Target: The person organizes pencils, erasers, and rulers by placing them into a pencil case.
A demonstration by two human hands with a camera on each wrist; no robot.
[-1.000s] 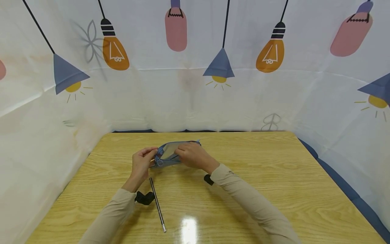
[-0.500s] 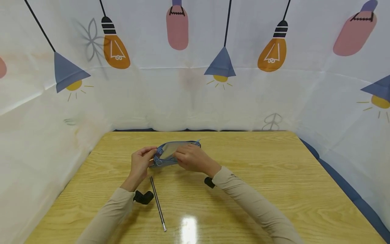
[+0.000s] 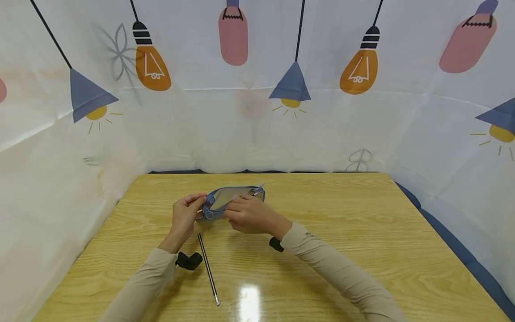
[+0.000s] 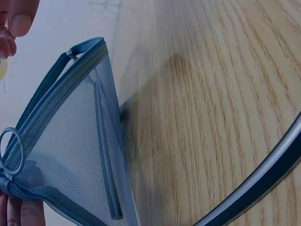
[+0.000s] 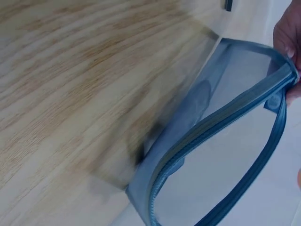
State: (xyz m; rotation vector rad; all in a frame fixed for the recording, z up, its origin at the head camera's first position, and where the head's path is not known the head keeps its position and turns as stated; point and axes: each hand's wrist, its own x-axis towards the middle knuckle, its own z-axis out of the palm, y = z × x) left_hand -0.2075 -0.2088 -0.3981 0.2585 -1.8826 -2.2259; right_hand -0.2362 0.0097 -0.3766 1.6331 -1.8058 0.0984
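Observation:
A blue mesh zip pouch (image 3: 237,193) stands near the far side of the table with its zipped top gaping. My left hand (image 3: 187,217) grips the pouch's left end, beside the round zipper pull (image 4: 12,151). In front of the opening is my right hand (image 3: 251,214), fingers bent; I see nothing held in it. Its fingertips (image 4: 19,22) appear above the pouch in the left wrist view, apart from the mesh. Through the mesh a dark strip (image 4: 107,155) shows; whether it is a seam or a thing inside, I cannot tell. The right wrist view shows the zipper edges (image 5: 211,125) spread apart.
A black-and-silver striped pencil (image 3: 208,270) with a pale end lies on the wooden table (image 3: 342,214), right of my left wrist. A printed curtain (image 3: 249,129) encloses the table's back and sides.
My right hand has drawn out of the pouch opening, toward me and slightly left, showing more of the pouch's right end. My left hand keeps its grip; the pencil lies still.

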